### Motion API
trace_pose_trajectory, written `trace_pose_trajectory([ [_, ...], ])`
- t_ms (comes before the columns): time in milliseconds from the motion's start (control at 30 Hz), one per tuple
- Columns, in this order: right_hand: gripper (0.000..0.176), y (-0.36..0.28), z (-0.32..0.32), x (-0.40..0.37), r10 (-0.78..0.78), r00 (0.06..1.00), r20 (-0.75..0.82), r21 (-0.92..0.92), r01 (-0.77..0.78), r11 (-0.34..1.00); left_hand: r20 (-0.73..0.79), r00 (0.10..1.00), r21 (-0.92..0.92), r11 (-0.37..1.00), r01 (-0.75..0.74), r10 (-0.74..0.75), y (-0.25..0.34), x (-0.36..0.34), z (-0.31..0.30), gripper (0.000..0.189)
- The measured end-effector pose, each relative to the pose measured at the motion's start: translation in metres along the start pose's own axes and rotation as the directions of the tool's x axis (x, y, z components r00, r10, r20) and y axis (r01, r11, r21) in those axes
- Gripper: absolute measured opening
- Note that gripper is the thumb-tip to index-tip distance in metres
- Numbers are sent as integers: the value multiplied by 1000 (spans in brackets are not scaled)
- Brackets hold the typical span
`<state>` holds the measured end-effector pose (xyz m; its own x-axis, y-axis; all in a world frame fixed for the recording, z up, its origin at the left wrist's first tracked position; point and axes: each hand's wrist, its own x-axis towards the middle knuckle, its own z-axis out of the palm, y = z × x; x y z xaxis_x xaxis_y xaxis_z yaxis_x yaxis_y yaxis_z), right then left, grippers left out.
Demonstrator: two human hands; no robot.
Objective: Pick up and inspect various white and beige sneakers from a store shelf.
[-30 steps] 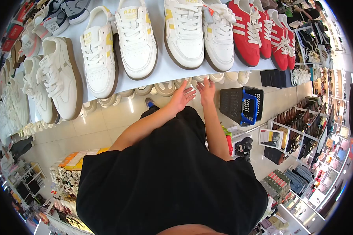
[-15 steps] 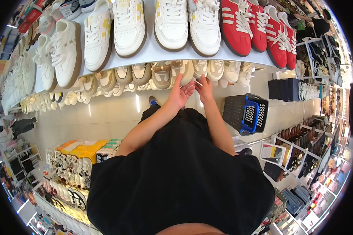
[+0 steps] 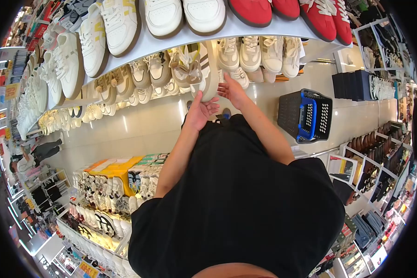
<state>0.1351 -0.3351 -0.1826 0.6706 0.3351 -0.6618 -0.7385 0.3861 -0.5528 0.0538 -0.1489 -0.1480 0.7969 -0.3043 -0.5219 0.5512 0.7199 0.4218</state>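
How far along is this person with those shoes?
Looks done: shoes line the upper display. In hand: the left hand is at the toe of a striped shoe, grip unclear; the right hand looks empty. Left: that shoe isn't clear of the rows; beyond that, I can't tell.

This is a shoe shop or a store's shoe section: white sneakers (image 3: 120,28) and red sneakers (image 3: 251,11) stand along a shelf (image 3: 139,48), boxed shoes (image 3: 106,185) fill a rack behind, and 1 shopping basket (image 3: 306,116) sits on the shiny tiled floor (image 3: 139,125).
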Motion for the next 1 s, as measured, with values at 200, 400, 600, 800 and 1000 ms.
trace_pose_trajectory([
  [200, 83, -8, 31, -50, -353, 915, 196, -211, 391, 896, 49, 993, 362, 925, -117, 107, -1, -21, -20, 48],
  [400, 94, -32, 27, -87, -430, 891, 145, -82, 444, 892, -11, 984, 560, 817, -140, 176, -16, -58, -8, 44],
  [600, 53, -14, 11, -104, -325, 946, 14, 203, 316, 927, 65, 891, 917, 325, -231, 449, -10, -88, 13, 51],
  [800, 44, 8, 1, -90, -211, 977, 31, 296, 193, 936, 92, 877, 995, -8, -101, 472, 19, -120, 37, 53],
  [1000, 43, 13, 4, -90, -166, 983, 76, 425, 119, 898, 45, 890, 994, 70, -87, 454, 28, -122, 33, 51],
])
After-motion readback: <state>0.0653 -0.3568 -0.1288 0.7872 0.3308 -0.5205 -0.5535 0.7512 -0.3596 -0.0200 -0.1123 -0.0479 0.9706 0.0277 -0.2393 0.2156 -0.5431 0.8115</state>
